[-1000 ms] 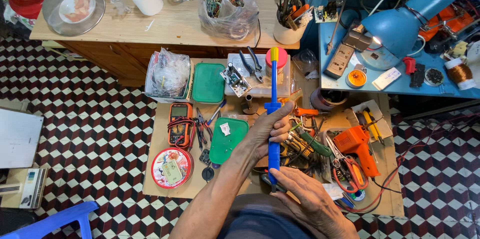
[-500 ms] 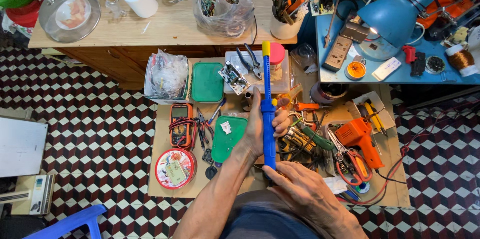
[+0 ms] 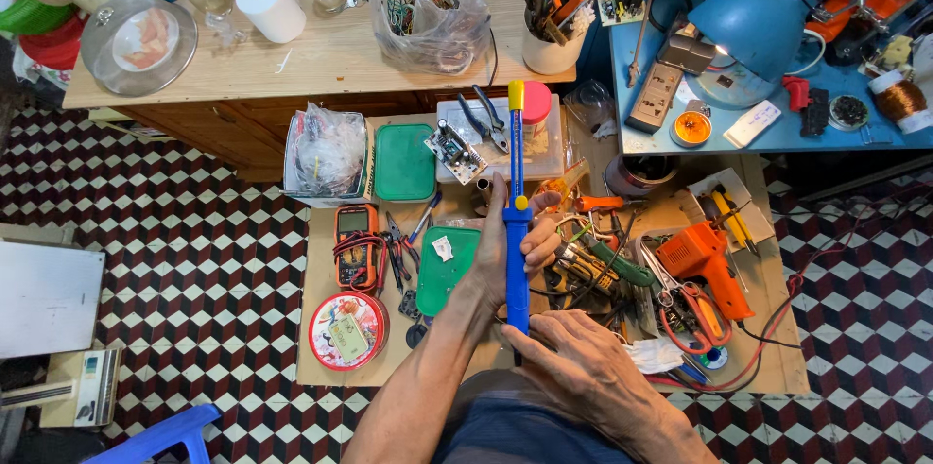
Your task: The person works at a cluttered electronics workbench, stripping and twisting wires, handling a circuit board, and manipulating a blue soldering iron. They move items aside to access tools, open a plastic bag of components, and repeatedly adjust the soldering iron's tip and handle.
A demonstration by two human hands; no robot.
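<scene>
I hold a long blue desoldering pump [image 3: 516, 163] with a yellow cap and a yellow button upright over a low wooden board [image 3: 768, 367]. My left hand [image 3: 494, 260] wraps around the middle of its barrel, thumb near the yellow button. My right hand [image 3: 583, 367] sits below and grips the pump's lower end with its fingertips. The very bottom of the pump is hidden behind my fingers.
The board carries an orange-and-black multimeter [image 3: 356, 242], a round red tin [image 3: 348, 330], two green boxes [image 3: 404, 163], pliers, scissors and an orange tool [image 3: 700, 255]. Behind it stand a cluttered wooden table [image 3: 321, 66] and a blue bench with a blue lamp [image 3: 768, 7]. The floor is checkered tile.
The pump has shifted slightly left and stands straighter. My right hand has come up to its lower end. My left hand keeps its grip on the barrel.
</scene>
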